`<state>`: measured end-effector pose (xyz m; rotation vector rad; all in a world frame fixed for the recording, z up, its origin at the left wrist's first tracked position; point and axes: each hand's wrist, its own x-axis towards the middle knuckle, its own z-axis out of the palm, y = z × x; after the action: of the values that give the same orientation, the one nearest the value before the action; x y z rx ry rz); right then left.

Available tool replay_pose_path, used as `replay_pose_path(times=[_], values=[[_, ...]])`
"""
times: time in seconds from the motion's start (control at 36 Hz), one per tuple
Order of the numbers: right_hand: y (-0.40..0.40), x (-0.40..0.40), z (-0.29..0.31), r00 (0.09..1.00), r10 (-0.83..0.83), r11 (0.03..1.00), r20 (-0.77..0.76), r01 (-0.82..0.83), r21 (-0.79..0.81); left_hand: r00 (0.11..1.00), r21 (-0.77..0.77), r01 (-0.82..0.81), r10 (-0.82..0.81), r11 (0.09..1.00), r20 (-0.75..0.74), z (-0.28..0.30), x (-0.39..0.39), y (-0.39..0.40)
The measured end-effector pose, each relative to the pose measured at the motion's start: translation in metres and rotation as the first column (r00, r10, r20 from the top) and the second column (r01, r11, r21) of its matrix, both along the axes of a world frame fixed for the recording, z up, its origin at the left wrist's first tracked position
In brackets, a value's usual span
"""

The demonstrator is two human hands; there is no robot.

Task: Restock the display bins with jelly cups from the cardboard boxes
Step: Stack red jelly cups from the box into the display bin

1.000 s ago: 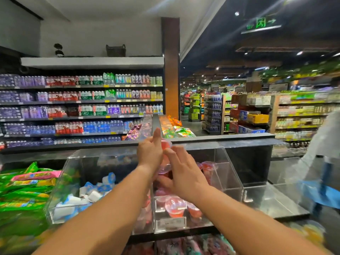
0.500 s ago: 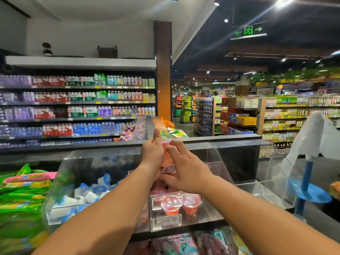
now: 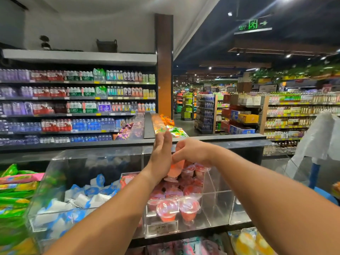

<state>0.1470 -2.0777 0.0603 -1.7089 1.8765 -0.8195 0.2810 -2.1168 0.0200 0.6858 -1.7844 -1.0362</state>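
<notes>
A clear acrylic bin (image 3: pixel 218 205) in front of me holds several pink-red jelly cups (image 3: pixel 189 208), piled toward the back. Both hands are over the rear of the pile. My left hand (image 3: pixel 161 155) stands edge-up with straight fingers, its palm beside a blurred orange-pink jelly cup (image 3: pixel 177 168). My right hand (image 3: pixel 192 151) has curled fingers that pinch the top of that cup just above the pile. No cardboard box is in view.
The neighbouring bin on the left (image 3: pixel 55 181) holds blue-and-white packets, with green snack packs (image 3: pixel 12 199) beyond it. A bare-looking clear bin (image 3: pixel 239 216) is on the right. A blue stand with white plastic bags (image 3: pixel 322 138) stands further right. Drink shelves line the back wall.
My left hand has let go and straightened its fingers upward. My right hand has shifted right and curled over the orange-pink cup, which now sits lower, near the pile.
</notes>
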Motion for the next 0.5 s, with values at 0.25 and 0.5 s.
replay_pose_path(times=[0.25,0.5], values=[[-0.007,-0.027,-0.066,0.685,-0.039,0.989,-0.728,0.132,0.072,0.983,-0.145,-0.148,0.162,0.978,0.09,-0.022,0.03,-0.019],[-0.02,-0.029,-0.088,0.365,-0.017,0.991,-0.931,0.131,0.033,0.977,-0.167,-0.176,0.193,0.97,0.089,-0.026,0.055,-0.013]])
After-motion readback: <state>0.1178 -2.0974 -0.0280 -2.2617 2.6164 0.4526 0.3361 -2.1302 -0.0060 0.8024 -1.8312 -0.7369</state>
